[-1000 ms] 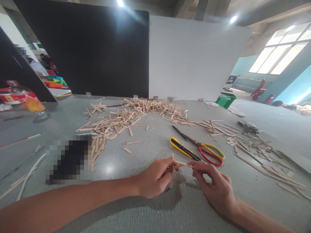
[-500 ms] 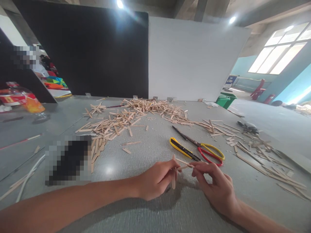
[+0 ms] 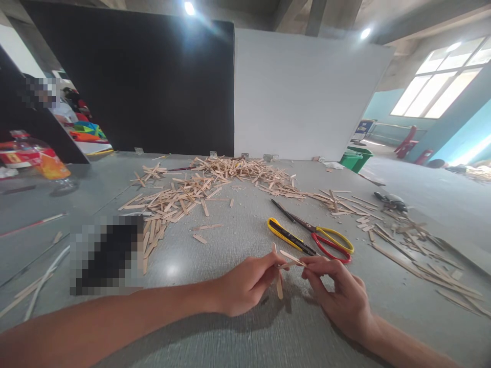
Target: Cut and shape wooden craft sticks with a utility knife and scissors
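Observation:
Between the thumb and fingers of my left hand (image 3: 245, 287) are pinched craft sticks joined in a small crossed piece; its long wooden stick (image 3: 280, 289) points down below the fingertips. My right hand (image 3: 340, 292) is closed at the fingertips on another craft stick (image 3: 290, 256), which slants toward the left hand. The sticks overlap between the two hands, just above the table, and their exact contact is partly hidden by fingers. Right beyond the hands lie a yellow and black utility knife (image 3: 287, 237) and scissors (image 3: 333, 242) with red and yellow handles.
A heap of loose craft sticks (image 3: 184, 193) spreads across the grey table (image 3: 230, 337), with more scattered strips (image 3: 433, 266) at right. Black (image 3: 172, 92) and white (image 3: 307, 97) boards stand behind. A drink bottle (image 3: 51, 162) is at far left, a green bin (image 3: 355, 159) beyond the table.
The downward-pointing stick in my left hand has tilted, its lower end swinging right. The stick in my right hand has shifted slightly. Both hands stay nearly in place.

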{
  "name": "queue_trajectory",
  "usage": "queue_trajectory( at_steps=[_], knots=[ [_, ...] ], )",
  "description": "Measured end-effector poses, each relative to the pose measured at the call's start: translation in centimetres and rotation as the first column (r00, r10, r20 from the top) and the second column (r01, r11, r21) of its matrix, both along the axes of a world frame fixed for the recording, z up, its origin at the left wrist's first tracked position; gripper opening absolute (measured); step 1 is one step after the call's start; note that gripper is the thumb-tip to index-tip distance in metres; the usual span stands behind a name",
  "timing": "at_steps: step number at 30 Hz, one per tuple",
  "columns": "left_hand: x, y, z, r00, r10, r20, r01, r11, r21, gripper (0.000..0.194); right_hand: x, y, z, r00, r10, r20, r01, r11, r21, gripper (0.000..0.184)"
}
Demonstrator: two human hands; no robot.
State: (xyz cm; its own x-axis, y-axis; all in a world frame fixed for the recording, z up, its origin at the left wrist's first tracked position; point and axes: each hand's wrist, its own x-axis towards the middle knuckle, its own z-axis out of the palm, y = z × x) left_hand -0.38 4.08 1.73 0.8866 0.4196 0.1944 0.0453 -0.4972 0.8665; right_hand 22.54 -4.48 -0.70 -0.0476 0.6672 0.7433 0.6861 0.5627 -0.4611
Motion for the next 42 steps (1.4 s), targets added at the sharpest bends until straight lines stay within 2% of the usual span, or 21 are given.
queue_trajectory(
  at_steps=[12, 18, 20, 24, 26, 31, 34, 37, 40, 42],
  knots=[
    [-0.03, 0.14, 0.04, 0.999, 0.037, -0.026, -0.037, 0.999, 0.016, 0.023, -0.1, 0.49, 0.29, 0.994, 0.103, 0.027, -0.101, 0.994, -0.045, 0.014],
    [0.02, 0.07, -0.09, 0.997, 0.051, -0.062, -0.059, 0.989, -0.133, 0.028, -0.04, 0.51, 0.26, 0.992, 0.128, -0.013, -0.128, 0.99, -0.064, 0.013],
    [0.03, 0.12, 0.06, 0.997, 0.034, -0.073, -0.041, 0.995, -0.095, 0.028, 0.01, 0.47, 0.03, 0.986, 0.165, -0.016, -0.166, 0.98, -0.106, 0.012],
    [0.07, 0.21, 0.53, 0.999, 0.025, -0.026, -0.024, 0.998, 0.057, 0.017, 0.06, 0.46, -0.24, 0.958, 0.287, 0.008, -0.276, 0.928, -0.25, 0.011],
    [0.1, 0.18, 0.6, 1.0, 0.016, -0.012, -0.015, 0.998, 0.058, 0.016, 0.02, 0.49, -0.18, 0.949, 0.312, 0.045, -0.289, 0.918, -0.272, 0.012],
    [0.17, 0.01, 0.04, 1.0, 0.006, 0.001, -0.006, 0.995, -0.095, 0.019, -0.21, 0.54, 0.17, 0.961, 0.274, 0.046, -0.26, 0.945, -0.198, 0.012],
    [0.22, -0.04, -0.07, 0.998, 0.054, -0.01, -0.055, 0.996, -0.07, 0.023, -0.31, 0.53, 0.27, 0.971, 0.238, 0.031, -0.232, 0.962, -0.144, 0.011],
    [0.32, -0.02, 0.22, 0.995, 0.101, -0.024, -0.101, 0.995, -0.007, 0.019, -0.27, 0.51, 0.26, 0.975, 0.218, 0.044, -0.209, 0.967, -0.143, 0.01],
    [0.4, 0.04, 0.55, 0.996, 0.089, 0.008, -0.09, 0.996, 0.026, 0.013, -0.17, 0.51, 0.2, 0.976, 0.209, 0.056, -0.198, 0.967, -0.161, 0.011],
    [0.37, 0.07, 0.66, 0.997, 0.076, -0.01, -0.076, 0.997, -0.012, 0.012, -0.12, 0.52, 0.15, 0.978, 0.204, 0.053, -0.192, 0.965, -0.179, 0.012]
  ],
)
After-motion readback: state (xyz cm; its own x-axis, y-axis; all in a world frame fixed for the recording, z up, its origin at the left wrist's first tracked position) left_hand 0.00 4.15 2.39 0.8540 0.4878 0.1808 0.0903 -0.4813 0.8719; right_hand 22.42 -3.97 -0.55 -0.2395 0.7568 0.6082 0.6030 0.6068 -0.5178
